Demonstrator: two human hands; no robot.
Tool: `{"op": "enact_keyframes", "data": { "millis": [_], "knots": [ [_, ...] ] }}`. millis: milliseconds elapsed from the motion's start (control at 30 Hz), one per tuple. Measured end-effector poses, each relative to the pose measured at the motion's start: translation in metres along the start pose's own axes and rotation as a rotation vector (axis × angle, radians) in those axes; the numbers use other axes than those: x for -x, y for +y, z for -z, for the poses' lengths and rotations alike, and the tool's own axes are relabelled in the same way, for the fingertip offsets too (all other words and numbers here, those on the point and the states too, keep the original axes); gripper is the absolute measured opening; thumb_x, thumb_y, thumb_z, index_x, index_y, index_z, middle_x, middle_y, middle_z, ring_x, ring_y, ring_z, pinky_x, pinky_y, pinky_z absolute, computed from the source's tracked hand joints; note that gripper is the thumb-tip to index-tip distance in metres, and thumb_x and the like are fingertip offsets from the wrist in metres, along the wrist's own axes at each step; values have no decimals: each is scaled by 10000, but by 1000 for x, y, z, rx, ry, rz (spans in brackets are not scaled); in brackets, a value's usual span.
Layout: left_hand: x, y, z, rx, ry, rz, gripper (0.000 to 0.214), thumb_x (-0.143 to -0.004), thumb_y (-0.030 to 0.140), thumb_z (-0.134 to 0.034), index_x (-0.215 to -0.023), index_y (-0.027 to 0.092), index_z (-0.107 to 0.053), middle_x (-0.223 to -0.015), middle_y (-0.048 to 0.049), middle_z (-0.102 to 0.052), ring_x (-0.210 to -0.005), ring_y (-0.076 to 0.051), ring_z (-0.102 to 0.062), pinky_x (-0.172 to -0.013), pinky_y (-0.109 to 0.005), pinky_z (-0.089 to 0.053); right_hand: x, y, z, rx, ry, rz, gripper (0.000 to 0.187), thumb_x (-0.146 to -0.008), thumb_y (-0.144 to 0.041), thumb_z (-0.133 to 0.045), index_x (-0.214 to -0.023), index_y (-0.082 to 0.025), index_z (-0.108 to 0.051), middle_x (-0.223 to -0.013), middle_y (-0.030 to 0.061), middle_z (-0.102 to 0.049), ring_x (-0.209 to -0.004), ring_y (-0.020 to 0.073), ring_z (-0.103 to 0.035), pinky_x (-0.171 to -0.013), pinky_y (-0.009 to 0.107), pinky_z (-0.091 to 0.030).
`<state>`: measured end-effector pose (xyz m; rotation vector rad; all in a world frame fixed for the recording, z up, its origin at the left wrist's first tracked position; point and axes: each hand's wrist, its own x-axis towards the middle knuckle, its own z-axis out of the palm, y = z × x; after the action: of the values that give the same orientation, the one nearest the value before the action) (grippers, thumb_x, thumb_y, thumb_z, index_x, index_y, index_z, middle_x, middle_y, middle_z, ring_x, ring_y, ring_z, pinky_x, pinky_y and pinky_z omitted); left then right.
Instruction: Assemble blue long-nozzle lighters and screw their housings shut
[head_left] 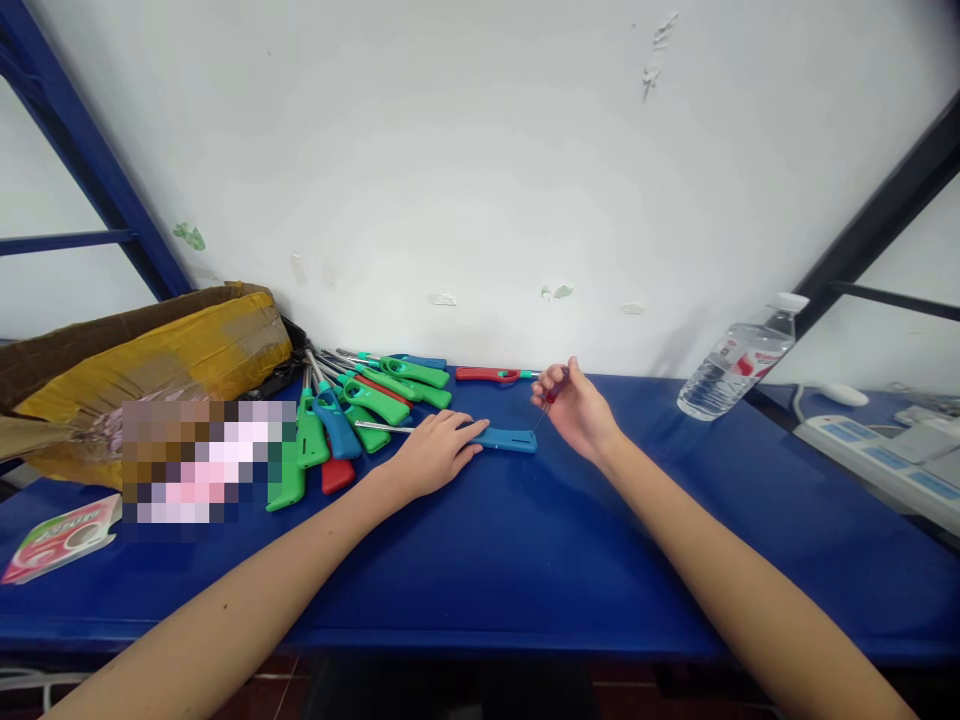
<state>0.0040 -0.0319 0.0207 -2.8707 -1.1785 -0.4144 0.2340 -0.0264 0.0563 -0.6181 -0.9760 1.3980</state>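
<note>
A blue long-necked gas lighter (508, 440) lies on the blue table, its metal neck pointing left. My left hand (437, 450) rests over its middle, the fingers closed around it and hiding the trigger part. My right hand (576, 408) is curled around a small thin tool with a dark red handle (551, 396). Its slim metal tip reaches down to the right end of the lighter; I cannot tell whether it is inserted. Left of my left hand lies a pile of green, blue and red lighters (375, 398). One red lighter (487, 374) lies apart near the wall.
An open cardboard box (165, 350) with yellow tape stands at the left, with a blurred patch before it. A printed card (64, 535) lies at the front left. On the right are a water bottle (739, 365) and a white power strip (862, 450). Blue posts frame both sides.
</note>
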Motion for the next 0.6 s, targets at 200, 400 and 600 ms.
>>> {"op": "enact_keyframes", "data": {
  "millis": [200,400,600],
  "knots": [
    [0,-1,-1,-1,14,-9,407,-993,316,-424,-1380,214,-498,-1270,-103,-585,-1141,-246,-534,-971,-380,-428,3,0,1,-63,-76,-16,506,-856,-597,-527,-557,-226,-355,-611,-13,-357,-608,171,-446,-620,323,-407],
    [0,-2,-2,2,2,-4,413,-992,314,-437,-1388,211,-492,-1280,-103,-579,-1146,-247,-530,-984,-388,-423,3,0,2,-44,-82,19,385,-839,-447,-555,-565,-223,-403,-618,-11,-363,-608,169,-436,-602,313,-389],
    [0,0,-1,1,1,-1,411,-990,310,-443,-1384,207,-497,-1273,-101,-583,-1135,-249,-535,-979,-391,-430,0,0,1,-51,-35,0,250,-784,-390,-674,-681,-216,-527,-699,-18,-427,-646,143,-460,-606,267,-416]
  ]
}}
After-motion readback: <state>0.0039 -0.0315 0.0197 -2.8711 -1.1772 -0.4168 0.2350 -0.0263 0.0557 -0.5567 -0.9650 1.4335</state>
